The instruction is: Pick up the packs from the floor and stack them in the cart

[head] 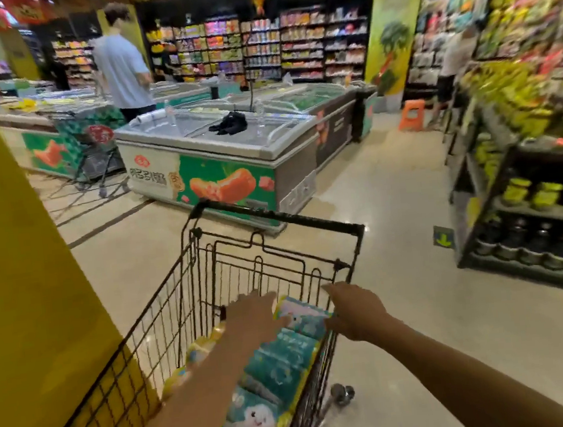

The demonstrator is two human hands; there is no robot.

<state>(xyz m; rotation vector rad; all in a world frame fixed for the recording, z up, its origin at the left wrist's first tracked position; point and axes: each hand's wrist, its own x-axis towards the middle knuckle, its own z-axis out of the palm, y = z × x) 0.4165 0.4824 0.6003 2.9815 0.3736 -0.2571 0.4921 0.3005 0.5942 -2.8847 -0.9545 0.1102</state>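
Note:
A black wire cart (274, 224) stands in front of me with teal and white packs (281, 365) stacked along its right side. A yellow pack (197, 352) lies lower on the left inside the basket. My left hand (252, 316) reaches over the top teal pack with fingers stretched forward, resting on or just above it. My right hand (354, 309) is at the pack's right edge by the cart's right rim, fingers extended; whether it touches the pack is unclear. The frame is blurred.
A yellow pillar (21, 273) is close on the left. A chest freezer (219, 157) stands just beyond the cart. Stocked shelves (525, 155) line the right side. A person in a light shirt (121, 67) stands at the back, near an orange stool (411, 114).

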